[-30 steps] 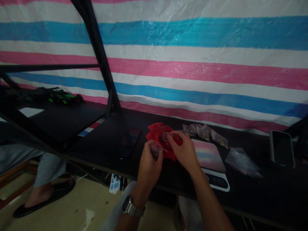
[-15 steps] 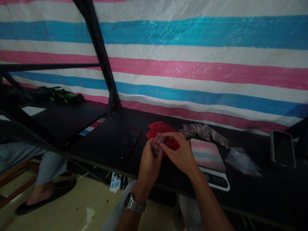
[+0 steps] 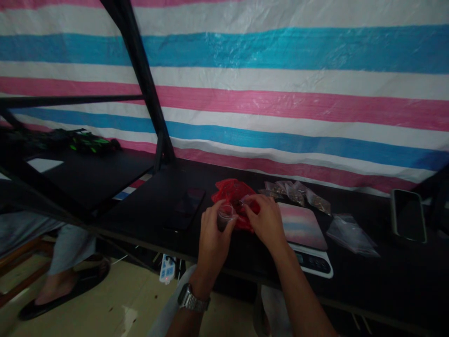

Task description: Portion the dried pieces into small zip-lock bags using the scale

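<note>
My left hand (image 3: 214, 236) is closed around a small clear plastic bag (image 3: 226, 213), whose rounded mouth gapes upward between thumb and fingers. Just behind it lies a crumpled red plastic bag (image 3: 229, 188), its opening facing me with small dark contents inside. At that opening, the fingertips of my right hand (image 3: 264, 220) are pinched together; what they hold is too small to make out. Right of this hand sits a white digital scale (image 3: 303, 227) with a reflective plate, partly hidden by the hand.
Several filled clear bags (image 3: 298, 193) lie behind the scale. Flat clear bags (image 3: 351, 234) and a phone (image 3: 409, 216) are to the right. A dark phone-like slab (image 3: 185, 208) lies left. A black frame post (image 3: 149, 89) rises beyond; another person's leg (image 3: 72, 248) shows at left.
My right hand has left the mouth of the clear bag and shifted slightly right, to the red bag's opening. The clear bag's mouth now shows wider in my left hand.
</note>
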Motion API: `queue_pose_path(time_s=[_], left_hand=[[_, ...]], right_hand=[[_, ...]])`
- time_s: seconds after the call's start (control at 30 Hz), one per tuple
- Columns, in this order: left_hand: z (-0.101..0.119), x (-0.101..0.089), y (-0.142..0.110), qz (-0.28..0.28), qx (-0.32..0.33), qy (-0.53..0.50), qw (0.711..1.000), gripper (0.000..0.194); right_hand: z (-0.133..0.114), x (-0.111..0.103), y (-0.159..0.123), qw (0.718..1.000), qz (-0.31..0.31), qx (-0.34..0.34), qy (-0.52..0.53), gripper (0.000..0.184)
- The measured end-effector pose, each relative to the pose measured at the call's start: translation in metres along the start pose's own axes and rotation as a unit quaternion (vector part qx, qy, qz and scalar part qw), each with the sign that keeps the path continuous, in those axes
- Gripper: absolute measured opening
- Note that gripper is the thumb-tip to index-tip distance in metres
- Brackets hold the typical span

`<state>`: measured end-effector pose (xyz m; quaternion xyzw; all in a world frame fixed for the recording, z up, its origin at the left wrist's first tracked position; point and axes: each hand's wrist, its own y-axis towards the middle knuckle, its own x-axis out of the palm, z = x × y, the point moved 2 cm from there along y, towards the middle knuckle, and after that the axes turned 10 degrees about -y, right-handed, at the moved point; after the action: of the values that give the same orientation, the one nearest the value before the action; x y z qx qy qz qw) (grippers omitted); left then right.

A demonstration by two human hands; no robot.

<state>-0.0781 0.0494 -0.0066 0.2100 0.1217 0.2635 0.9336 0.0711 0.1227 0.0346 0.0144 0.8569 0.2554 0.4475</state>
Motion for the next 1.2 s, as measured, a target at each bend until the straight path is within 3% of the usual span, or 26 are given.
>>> queue_pose_path(time_s=[0.17, 0.3, 0.4, 0.53, 0.83, 1.2], left_hand=[[0.008, -0.005, 0.003, -0.005, 0.080, 0.042, 0.996, 0.044], [0.008, -0.005, 0.004, -0.024, 0.109, 0.036, 0.993, 0.044], [0.004, -0.005, 0.003, 0.002, 0.097, 0.018, 0.995, 0.044], [-0.003, -0.004, 0.003, 0.035, 0.072, 0.012, 0.997, 0.043], [-0.001, -0.003, 0.002, -0.017, 0.094, 0.019, 0.995, 0.047], [-0.001, -0.007, 0.006, -0.029, 0.108, 0.022, 0.994, 0.033]], right_hand=[[-0.002, -0.001, 0.001, 1.000, 0.012, 0.009, 0.003, 0.011], [-0.013, -0.009, 0.000, 0.990, 0.036, -0.048, 0.131, 0.013], [-0.024, -0.013, -0.005, 0.973, 0.004, -0.085, 0.213, 0.013], [-0.031, -0.012, -0.012, 0.967, -0.035, -0.085, 0.239, 0.016], [-0.030, -0.004, -0.009, 0.945, -0.043, -0.018, 0.323, 0.014], [-0.030, -0.005, -0.010, 0.952, -0.023, -0.022, 0.303, 0.013]])
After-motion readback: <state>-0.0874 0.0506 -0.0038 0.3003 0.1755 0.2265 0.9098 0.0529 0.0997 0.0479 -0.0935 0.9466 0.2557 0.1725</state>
